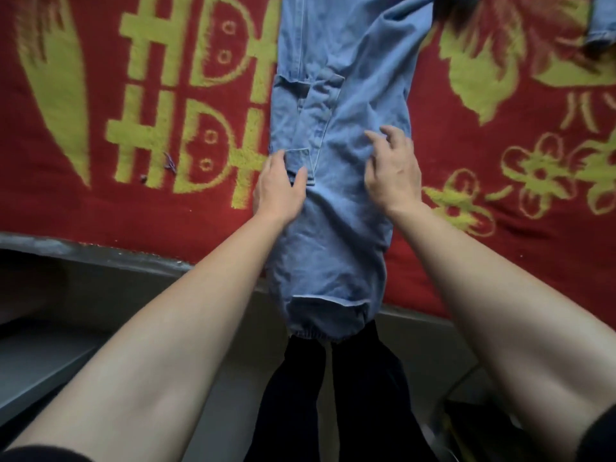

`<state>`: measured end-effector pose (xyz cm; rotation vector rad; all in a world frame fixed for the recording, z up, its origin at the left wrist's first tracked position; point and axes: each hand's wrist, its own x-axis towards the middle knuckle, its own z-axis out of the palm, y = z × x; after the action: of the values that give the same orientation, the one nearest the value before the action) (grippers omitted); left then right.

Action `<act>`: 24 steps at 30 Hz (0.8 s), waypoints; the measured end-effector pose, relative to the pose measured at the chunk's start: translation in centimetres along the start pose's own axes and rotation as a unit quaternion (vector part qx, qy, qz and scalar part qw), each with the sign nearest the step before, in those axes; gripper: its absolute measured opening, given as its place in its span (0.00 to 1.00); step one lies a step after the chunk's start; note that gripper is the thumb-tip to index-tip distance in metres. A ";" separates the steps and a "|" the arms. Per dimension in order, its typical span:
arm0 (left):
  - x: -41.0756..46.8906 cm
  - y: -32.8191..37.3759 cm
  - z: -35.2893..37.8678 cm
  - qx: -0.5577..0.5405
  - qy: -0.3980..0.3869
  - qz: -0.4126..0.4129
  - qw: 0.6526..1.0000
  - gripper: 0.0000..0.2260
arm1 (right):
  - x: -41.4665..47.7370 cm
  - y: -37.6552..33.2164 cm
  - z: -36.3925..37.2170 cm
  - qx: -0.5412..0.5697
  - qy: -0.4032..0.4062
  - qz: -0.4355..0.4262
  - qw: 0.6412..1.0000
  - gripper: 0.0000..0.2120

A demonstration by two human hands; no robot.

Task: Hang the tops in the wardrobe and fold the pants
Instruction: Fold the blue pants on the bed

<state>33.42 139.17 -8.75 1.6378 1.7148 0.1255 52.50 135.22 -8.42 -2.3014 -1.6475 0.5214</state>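
Light blue denim pants (336, 105) lie lengthwise on a red bed cover (100, 208), legs stacked together, with the elastic cuffs hanging over the near bed edge. My left hand (278, 188) rests on the left edge of the pants by a cargo pocket, fingers wrapped around the fabric's side. My right hand (393, 171) lies on top of the denim at the right side, fingers spread and slightly bent, pressing the cloth.
The red cover carries yellow characters and flower patterns. Another blue denim piece (600, 25) shows at the top right corner. A grey bed frame edge (83, 251) runs below the cover. My dark trousers (333, 395) stand against the bed.
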 end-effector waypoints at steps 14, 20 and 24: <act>8.3 1.7 3.2 0.126 -0.080 -0.062 0.987 0.33 | 9.1 5.4 3.2 -0.127 -0.168 -0.147 0.966 0.24; 9.1 2.2 1.5 0.122 -0.072 -0.060 0.988 0.30 | 13.6 0.4 0.0 -0.087 -0.138 -0.044 0.986 0.15; 11.3 1.8 -0.8 0.059 -0.026 -0.059 0.996 0.18 | 19.4 -4.0 -0.3 0.038 -0.034 0.061 0.997 0.16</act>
<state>35.57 149.94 -12.14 1.6047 1.8027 -0.0749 54.83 154.93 -9.16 -2.3626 -1.4944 0.6844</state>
